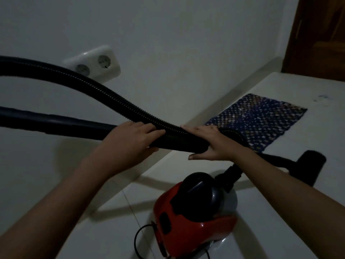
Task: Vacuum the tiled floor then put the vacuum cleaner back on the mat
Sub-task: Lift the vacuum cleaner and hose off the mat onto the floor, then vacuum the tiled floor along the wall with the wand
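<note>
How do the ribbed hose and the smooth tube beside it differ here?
The ribbed hose is corrugated and curves in an arc; the smooth tube is plain and runs straight. The hose sits above the tube at the left edge, and the two meet at the hands. Both are black; the left hand and right hand grip where they join.

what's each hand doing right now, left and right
Left hand: closed around the vacuum wand where it meets the hose.
Right hand: gripping the hose cuff, thumb underneath.

The hose (104, 90) and tube (56, 122) run off the left edge.
</note>
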A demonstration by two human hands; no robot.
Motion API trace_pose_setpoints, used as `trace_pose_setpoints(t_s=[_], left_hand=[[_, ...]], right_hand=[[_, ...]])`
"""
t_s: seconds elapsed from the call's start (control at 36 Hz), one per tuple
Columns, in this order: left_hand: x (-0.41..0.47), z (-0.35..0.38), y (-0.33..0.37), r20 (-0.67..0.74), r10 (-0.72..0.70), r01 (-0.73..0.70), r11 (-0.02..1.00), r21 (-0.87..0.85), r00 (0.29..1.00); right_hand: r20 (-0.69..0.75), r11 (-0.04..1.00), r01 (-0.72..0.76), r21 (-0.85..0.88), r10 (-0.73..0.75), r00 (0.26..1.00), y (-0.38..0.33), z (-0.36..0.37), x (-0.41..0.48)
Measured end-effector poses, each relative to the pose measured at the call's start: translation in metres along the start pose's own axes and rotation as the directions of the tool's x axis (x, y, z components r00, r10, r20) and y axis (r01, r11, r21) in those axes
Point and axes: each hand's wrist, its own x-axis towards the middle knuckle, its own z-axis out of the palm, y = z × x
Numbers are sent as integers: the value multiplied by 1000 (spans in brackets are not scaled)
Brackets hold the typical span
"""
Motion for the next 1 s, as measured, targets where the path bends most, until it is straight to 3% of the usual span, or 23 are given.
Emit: trace_pose_setpoints(t_s=[0.19,0.36,0.47,0.58,0.67,0.75,0.81,0.86,0.94,1.0], left_hand=[[10,-1,4,347,23,32,988,-153,938],[11,-21,10,428,13,177,900,-399,903],[14,-44,21,484,-17,300,805,-513,875],[15,-61,47,624,-17,534,536,-653,781],[6,-70,69,720,-12,678,349,-647,693],[-4,-89,98,772,31,764,119,-634,635],[-10,-106,114,775,89,779,-16,-627,625],[-18,-121,125,782,135,794,-110,-598,608],[-33,-134,134,787,182,807,-177,-563,589],[-42,-141,136,783,202,808,-173,-563,588]], right_hand=[[123,989,111,-101,-98,987,14,-3,-2],[125,964,145,-222,-119,985,-3,-22,-5],[60,979,-26,-202,39,997,-23,-19,-27],[62,944,-322,-77,327,943,-66,-18,-63],[0,766,-601,228,618,786,-114,-14,-90],[42,363,-734,574,882,469,-158,-17,-91],[143,113,-734,669,950,276,-177,-26,-83],[224,-74,-706,705,967,123,-190,-37,-81],[307,-258,-575,777,952,-12,-204,-39,-89],[290,-283,-482,829,955,-62,-214,-34,-96]])
